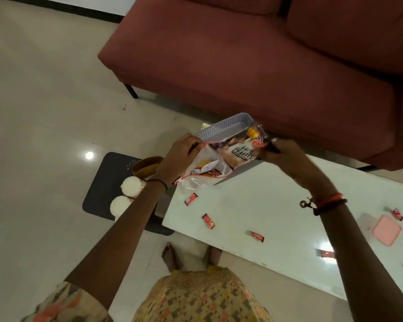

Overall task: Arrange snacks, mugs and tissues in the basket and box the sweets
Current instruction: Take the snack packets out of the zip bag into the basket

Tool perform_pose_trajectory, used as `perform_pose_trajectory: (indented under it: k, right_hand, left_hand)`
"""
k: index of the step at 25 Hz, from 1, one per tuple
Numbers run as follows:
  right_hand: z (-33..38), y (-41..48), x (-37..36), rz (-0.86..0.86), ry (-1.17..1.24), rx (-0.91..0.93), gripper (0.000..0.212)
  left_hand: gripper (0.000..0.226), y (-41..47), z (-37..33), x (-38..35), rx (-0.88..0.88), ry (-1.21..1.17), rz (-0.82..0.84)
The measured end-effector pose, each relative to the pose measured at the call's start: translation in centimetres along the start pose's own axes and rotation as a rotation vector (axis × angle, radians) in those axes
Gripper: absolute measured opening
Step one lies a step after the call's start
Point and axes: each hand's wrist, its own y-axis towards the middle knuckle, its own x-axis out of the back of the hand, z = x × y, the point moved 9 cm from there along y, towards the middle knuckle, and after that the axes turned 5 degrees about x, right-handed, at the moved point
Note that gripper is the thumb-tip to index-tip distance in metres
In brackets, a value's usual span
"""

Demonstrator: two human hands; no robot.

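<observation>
A grey perforated basket (221,126) stands at the far left corner of the white table (277,205). My left hand (179,154) grips the edge of a clear zip bag (203,173) that holds snack packets. My right hand (282,152) holds a snack packet (242,152) with dark lettering over the basket's near end. Several small red sweets (208,220) lie scattered on the table. A pink box (387,230) sits at the table's right side.
A dark stool (107,182) left of the table carries two white mugs (132,185) and a brown round container (147,166). A maroon sofa (265,66) runs behind the table. My feet stand on the tiled floor at the table's near edge.
</observation>
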Motion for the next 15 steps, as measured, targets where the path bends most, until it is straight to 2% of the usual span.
perform_pose_trajectory:
  k: [2,4,7,11,15]
  right_hand:
    - [-1.3,0.6,3.1,-0.104,0.341,-0.065,0.031]
    - [-4.2,2.2,5.2,-0.234,0.403,-0.136,0.033]
    - [-11.4,6.1,5.4,-0.371,0.364,-0.295,0.038]
    - [-19.6,10.9,2.9,-0.328,0.100,-0.500,0.035]
    - [-24.2,13.8,2.6,-0.353,-0.123,-0.549,0.032]
  left_hand:
    - [0.018,0.8,0.7,0.9,0.022,0.011,-0.033]
    - [0.018,1.4,1.4,1.5,0.040,0.012,-0.072]
    - [0.019,2.3,2.0,1.7,0.059,0.009,-0.117]
    - [0.020,3.1,2.7,1.5,0.087,0.016,-0.144]
    - [0.018,3.6,3.1,1.5,0.084,0.025,-0.186]
